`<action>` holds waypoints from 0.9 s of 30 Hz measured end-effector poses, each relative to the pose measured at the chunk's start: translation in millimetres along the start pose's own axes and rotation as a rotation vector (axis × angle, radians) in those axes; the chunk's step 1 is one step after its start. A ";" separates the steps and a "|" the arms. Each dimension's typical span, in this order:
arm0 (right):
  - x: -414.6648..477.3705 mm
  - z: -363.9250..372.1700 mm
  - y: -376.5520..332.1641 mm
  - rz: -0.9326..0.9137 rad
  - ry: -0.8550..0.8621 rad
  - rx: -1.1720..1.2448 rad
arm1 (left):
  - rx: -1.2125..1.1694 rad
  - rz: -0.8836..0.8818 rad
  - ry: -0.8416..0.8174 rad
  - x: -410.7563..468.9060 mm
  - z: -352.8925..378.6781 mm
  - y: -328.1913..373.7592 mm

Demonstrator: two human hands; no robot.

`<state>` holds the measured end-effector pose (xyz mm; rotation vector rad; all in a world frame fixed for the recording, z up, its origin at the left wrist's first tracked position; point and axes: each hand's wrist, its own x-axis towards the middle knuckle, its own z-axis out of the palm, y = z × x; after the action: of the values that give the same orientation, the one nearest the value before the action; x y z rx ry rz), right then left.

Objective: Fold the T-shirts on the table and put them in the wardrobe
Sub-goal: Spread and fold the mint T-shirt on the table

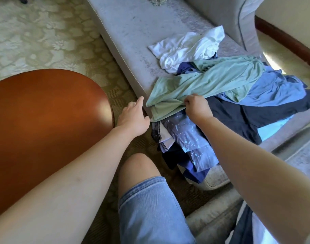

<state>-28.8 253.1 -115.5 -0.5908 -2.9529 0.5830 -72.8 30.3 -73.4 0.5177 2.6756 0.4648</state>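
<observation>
The left hand [133, 118] reaches forward with its fingers spread and loose, holding nothing, its fingertips just beside the near corner of the mint-green T-shirt [212, 80] and not yet touching it. The right hand [197, 107] has its fingers curled tight on the lower edge of that same shirt, pinching the cloth so that it bunches a little under the knuckles.

The green shirt lies rumpled across the top of a loose heap on the grey couch seat [133, 32]. Behind it is a crumpled white T-shirt [182, 50], to its right a light blue garment [274, 92], under it a dark navy one [238, 117], and a speckled purple-blue one [187, 136] hangs over the front edge of the seat toward the floor.

By my reading the task is at its very start. Nothing in the heap looks folded, no neat stack shows anywhere, and no wardrobe is in view. The round wooden worktop [45, 111] at the left shows only bare polished wood in the part that is visible. Every shirt is left to fold and carry away.

Both forearms stretch out from low in the view, the left angled up and to the right, the right angled up and to the left, so the hands converge on the near edge of the green shirt. A bare knee and denim shorts [150, 208] sit between the arms.
</observation>
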 end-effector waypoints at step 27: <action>-182.3 -177.4 -67.3 0.108 0.532 0.763 | -0.327 0.391 -0.020 -133.0 -7.4 124.6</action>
<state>141.2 187.8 74.5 -0.6680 -2.0018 1.2382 74.7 83.1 20.1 0.9367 2.4072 0.9787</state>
